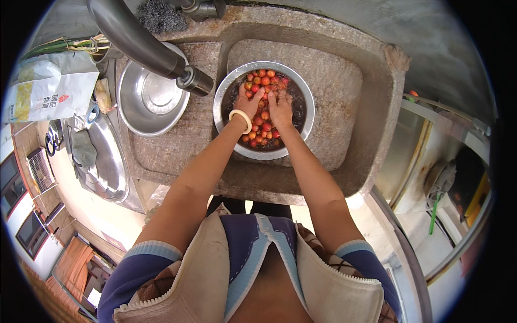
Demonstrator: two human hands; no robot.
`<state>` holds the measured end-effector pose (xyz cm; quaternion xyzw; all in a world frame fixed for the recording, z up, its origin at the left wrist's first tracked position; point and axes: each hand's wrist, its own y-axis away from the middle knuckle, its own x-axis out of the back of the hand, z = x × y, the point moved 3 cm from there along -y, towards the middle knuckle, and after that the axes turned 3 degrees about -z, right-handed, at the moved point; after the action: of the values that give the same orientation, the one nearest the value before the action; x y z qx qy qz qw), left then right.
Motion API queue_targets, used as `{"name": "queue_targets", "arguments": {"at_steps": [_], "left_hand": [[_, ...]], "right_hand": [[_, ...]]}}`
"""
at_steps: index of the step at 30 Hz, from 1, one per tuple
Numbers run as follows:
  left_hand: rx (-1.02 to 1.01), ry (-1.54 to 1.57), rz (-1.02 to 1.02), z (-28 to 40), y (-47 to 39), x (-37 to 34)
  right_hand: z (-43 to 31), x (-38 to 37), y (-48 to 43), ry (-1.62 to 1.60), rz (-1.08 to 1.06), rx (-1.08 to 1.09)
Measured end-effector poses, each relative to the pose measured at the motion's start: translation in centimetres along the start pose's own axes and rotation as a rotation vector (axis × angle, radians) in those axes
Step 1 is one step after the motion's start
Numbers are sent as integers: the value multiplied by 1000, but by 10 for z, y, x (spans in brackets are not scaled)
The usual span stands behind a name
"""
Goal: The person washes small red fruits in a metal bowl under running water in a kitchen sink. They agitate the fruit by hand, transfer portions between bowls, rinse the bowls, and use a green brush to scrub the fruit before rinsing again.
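Observation:
A round metal basin [309, 111] stands inside the stone sink [335, 97], holding dark water and many small round red and yellowish fruits [265, 115]. Both of my hands are in it. My left hand [247, 104], with a pale bangle [241, 117] at the wrist, rests among the fruits with thumb and fingers apart. Just beside it, my right hand [280, 109] lies palm down over the fruits, its fingers spread. Fruits and water partly hide the fingertips. I see no fruit gripped in either hand.
A dark faucet [141, 44] reaches over from the upper left, its nozzle [198, 82] left of the basin. Beneath it, an empty metal bowl [153, 97] sits on the sink's ledge. A printed plastic bag [52, 89], green stalks [64, 43] and a scouring pad [161, 17] lie around the left.

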<state>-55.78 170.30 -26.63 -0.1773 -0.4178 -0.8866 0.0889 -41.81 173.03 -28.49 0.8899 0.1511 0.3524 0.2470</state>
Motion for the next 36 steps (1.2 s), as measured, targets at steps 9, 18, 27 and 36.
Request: {"name": "queue_targets", "arguments": {"at_steps": [9, 18, 27, 36], "left_hand": [[-369, -402, 348, 19, 42, 15], [-320, -486, 102, -4, 83, 21], [216, 961, -192, -24, 22, 5], [164, 1225, -379, 17, 84, 26]], "right_hand": [[-64, 36, 26, 261, 149, 650], [-32, 42, 71, 286, 125, 438], [-19, -13, 9, -759, -132, 47], [-45, 22, 59, -1367, -296, -177]]}}
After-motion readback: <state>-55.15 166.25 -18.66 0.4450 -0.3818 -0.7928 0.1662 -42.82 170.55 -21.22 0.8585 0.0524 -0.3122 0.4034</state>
